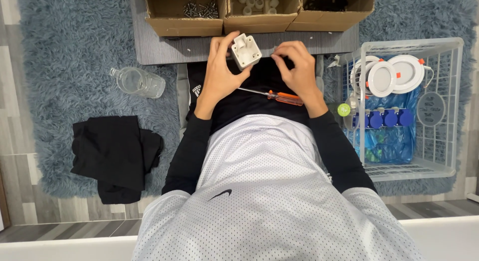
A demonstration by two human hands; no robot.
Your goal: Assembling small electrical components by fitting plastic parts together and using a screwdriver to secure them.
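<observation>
Carefully, the left hand [219,74] should grip the white plastic housing [245,51] steady while the right hand [298,66], fingertips pinched together on something too small to see, works beside it.

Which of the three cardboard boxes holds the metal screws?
The leftmost cardboard box, above the left hand. It holds a pile of dark metal screws; the middle box holds small white parts, and the right box holds black pieces.
</observation>
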